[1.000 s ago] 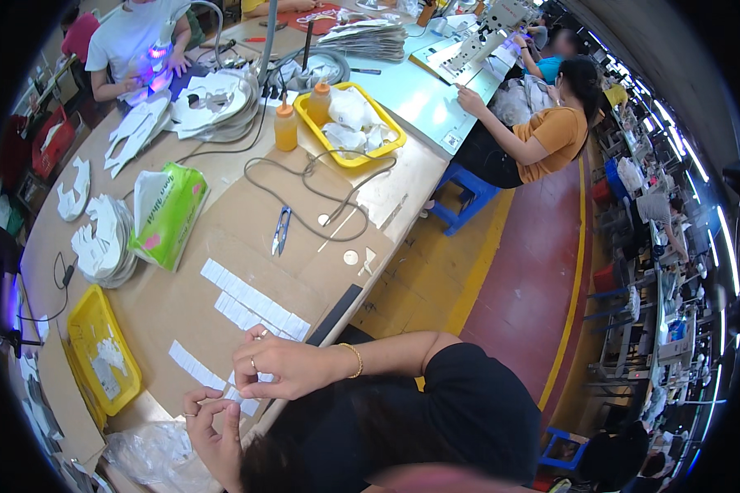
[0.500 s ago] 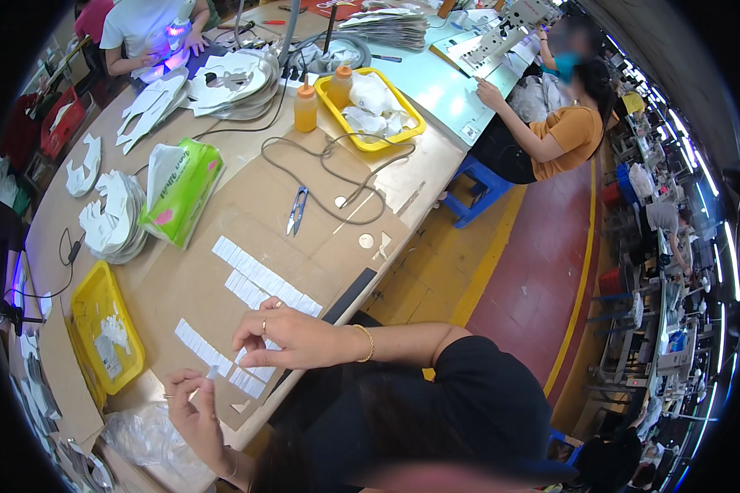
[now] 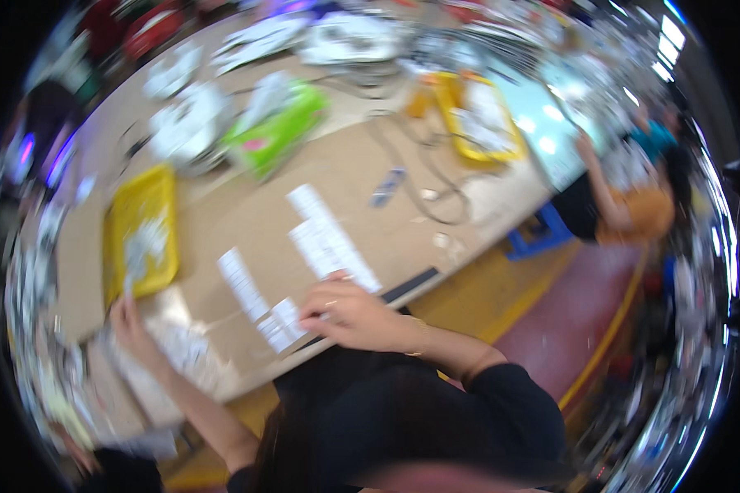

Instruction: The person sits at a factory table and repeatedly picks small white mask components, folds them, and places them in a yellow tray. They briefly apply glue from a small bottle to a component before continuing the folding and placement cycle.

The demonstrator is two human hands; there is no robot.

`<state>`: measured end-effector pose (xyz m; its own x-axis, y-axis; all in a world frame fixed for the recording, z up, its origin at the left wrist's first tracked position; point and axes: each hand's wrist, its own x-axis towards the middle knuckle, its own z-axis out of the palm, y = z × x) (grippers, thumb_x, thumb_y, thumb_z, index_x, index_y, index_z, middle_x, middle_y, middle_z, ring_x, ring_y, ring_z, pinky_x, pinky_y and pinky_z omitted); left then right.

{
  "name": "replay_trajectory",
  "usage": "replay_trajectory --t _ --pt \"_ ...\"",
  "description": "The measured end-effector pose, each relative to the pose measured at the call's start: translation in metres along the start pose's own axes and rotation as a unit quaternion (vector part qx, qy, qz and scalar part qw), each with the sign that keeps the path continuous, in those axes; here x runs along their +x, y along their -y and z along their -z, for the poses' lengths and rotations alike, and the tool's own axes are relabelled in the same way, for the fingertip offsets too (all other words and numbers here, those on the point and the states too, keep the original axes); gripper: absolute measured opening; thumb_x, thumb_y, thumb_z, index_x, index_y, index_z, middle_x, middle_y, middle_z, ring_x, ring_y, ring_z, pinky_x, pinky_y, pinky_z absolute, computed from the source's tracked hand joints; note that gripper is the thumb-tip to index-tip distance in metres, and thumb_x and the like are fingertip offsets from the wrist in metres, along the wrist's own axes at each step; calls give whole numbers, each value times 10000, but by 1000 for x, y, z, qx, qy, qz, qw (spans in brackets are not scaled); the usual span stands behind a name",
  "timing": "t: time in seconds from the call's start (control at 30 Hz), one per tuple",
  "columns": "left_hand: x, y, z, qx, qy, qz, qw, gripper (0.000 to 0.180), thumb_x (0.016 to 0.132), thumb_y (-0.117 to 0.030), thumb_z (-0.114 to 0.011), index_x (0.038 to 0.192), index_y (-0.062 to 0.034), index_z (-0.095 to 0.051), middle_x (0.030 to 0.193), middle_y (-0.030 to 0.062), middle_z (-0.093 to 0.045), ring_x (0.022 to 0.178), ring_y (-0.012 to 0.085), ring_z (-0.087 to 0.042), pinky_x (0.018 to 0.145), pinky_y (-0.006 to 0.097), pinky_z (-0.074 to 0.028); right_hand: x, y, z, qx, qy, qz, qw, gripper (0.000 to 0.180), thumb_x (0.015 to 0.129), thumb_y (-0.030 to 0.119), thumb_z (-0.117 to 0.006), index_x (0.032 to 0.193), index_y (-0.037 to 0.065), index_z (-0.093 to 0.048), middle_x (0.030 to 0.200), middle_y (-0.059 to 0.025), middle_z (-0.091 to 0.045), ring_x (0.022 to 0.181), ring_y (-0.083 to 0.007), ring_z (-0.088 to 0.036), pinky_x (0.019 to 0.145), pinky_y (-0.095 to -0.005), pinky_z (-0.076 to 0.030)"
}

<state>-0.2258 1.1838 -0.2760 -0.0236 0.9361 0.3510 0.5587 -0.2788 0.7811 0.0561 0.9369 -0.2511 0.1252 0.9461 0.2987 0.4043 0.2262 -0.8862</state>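
My left hand (image 3: 136,330) is stretched out to the near rim of the yellow tray (image 3: 173,246) at the left. Its fingers are pinched, and a small pale piece (image 3: 127,287) shows at the tips, blurred by motion. Loose whitish scraps (image 3: 146,244) lie in that tray. My right hand (image 3: 349,314) is over the near table edge with fingers curled together; whether anything is between them is hidden. By its fingertips are small white labels (image 3: 281,325) set out in rows. Longer rows of white labels (image 3: 330,242) run just beyond it.
Brown cardboard (image 3: 238,209) covers the table (image 3: 510,193). A green tissue pack (image 3: 279,127), stacked white cut pieces (image 3: 187,127), blue thread snips (image 3: 388,187), a cable (image 3: 460,215) and another yellow tray (image 3: 514,148) lie farther off. A co-worker in orange (image 3: 641,214) sits at right.
My left hand has moved left, away from the labels, to the yellow tray with the scraps. My right hand stays by the label rows. The whole view has shifted and blurred.
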Motion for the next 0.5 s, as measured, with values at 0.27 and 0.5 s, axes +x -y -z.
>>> replay_trajectory --t 0.27,0.5 --pt "41 67 -14 -39 -131 13 991 287 903 -238 -674 1006 28 -705 957 99 -693 888 150 -607 823 285 -472 1 3 -5 -41 38 -39 998 64 826 41 -702 837 49 -640 793 -54 -647 745 -198 -603 837 -326 -386" --pt "44 73 -53 128 -34 -6 991 254 851 -289 -681 989 -84 -740 982 148 -655 941 312 -607 826 399 -471 0 7 -6 -81 56 -9 995 67 824 38 -699 822 46 -632 777 -51 -629 724 -208 -583 799 -333 -386"
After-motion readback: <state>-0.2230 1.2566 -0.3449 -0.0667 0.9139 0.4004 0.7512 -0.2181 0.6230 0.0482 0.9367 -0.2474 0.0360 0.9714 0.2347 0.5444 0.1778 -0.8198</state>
